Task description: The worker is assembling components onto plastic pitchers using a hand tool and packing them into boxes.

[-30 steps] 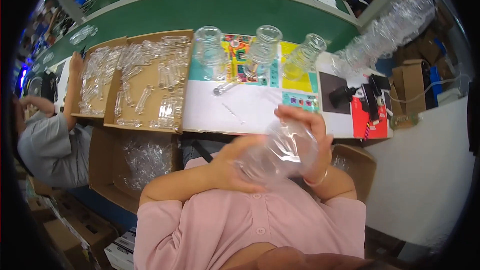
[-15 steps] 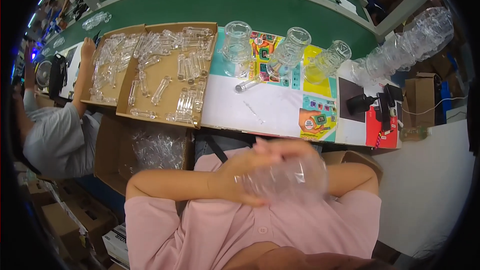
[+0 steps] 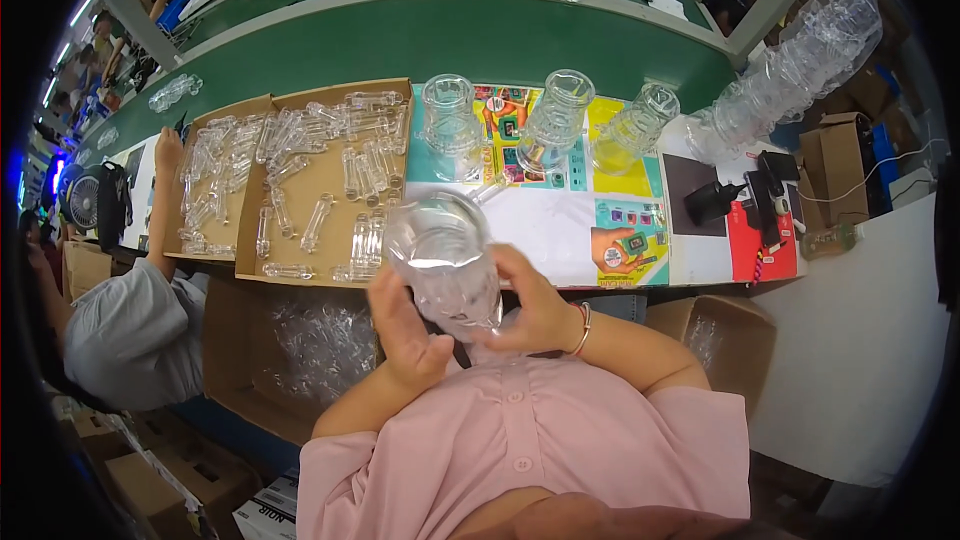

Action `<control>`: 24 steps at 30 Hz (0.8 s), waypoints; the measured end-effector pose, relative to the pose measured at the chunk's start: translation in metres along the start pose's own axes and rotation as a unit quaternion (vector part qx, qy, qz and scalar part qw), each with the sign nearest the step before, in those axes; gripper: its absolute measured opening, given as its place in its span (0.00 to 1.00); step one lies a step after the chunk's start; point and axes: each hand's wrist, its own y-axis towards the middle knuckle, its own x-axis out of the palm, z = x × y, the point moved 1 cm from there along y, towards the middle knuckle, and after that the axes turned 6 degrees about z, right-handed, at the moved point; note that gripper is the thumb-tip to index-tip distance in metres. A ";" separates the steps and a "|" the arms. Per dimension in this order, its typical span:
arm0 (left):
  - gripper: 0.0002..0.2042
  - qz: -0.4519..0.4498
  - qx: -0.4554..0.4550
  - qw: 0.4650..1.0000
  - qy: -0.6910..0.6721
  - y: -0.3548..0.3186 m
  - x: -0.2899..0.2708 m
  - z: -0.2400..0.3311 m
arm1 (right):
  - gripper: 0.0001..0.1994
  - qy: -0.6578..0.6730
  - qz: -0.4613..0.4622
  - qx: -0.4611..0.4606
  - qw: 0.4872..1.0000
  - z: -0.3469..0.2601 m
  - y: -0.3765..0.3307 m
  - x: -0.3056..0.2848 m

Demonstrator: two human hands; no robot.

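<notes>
In front of my chest I hold a clear flared vessel [image 3: 446, 255], tilted with its wide round mouth up and away from me. My right hand [image 3: 537, 308] grips its lower right side, fingers wrapped round it. My left hand [image 3: 405, 332] cups the lower left side, thumb toward me. On the printed sheets [image 3: 540, 230] beyond stand three similar clear vessels: one at left [image 3: 452, 125], one in the middle [image 3: 553, 120] and one at right [image 3: 636, 128]. A short clear tube [image 3: 492, 188] lies near them, partly hidden by the held vessel.
Clear tubes fill a shallow cardboard tray [image 3: 335, 205] at left. A stack of clear vessels [image 3: 790, 75] leans at right, near a black bottle [image 3: 712, 202]. Below the table edge are two cardboard boxes, left [image 3: 235, 340] and right [image 3: 740, 340]. A co-worker's arm [image 3: 160, 200] reaches in at left.
My crossed forearms have come apart. The vessel, blurred against my chest before, has moved up and left over the table edge, its mouth now turned away from me.
</notes>
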 end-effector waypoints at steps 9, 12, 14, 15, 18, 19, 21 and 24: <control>0.46 -0.010 -0.351 0.870 -0.346 0.010 -0.009 -0.003 | 0.37 0.451 -0.186 0.313 0.815 0.027 -0.006 0.005; 0.40 0.073 -0.381 0.831 -0.399 0.001 -0.015 -0.012 | 0.23 -0.041 -0.267 0.184 0.945 0.034 0.027 -0.026; 0.40 0.075 -0.378 0.843 -0.376 0.005 -0.016 -0.010 | 0.16 -0.359 0.001 -0.048 0.932 0.060 0.029 -0.039; 0.41 0.075 -0.375 0.854 -0.354 0.008 -0.016 -0.011 | 0.16 -0.361 0.004 -0.047 0.932 0.065 0.036 -0.044; 0.43 0.068 -0.360 0.875 -0.317 0.010 -0.013 -0.008 | 0.17 -0.458 -0.024 -0.136 0.878 0.081 0.056 -0.052; 0.43 0.068 -0.360 0.875 -0.316 0.011 -0.011 -0.006 | 0.17 -0.473 -0.039 -0.131 0.870 0.089 0.058 -0.051; 0.44 0.066 -0.363 0.886 -0.281 0.012 -0.008 -0.002 | 0.18 -0.488 -0.052 -0.126 0.862 0.099 0.059 -0.052; 0.44 0.060 -0.350 0.905 -0.237 0.015 -0.005 0.001 | 0.17 -0.481 -0.130 -0.027 0.867 0.102 0.055 -0.058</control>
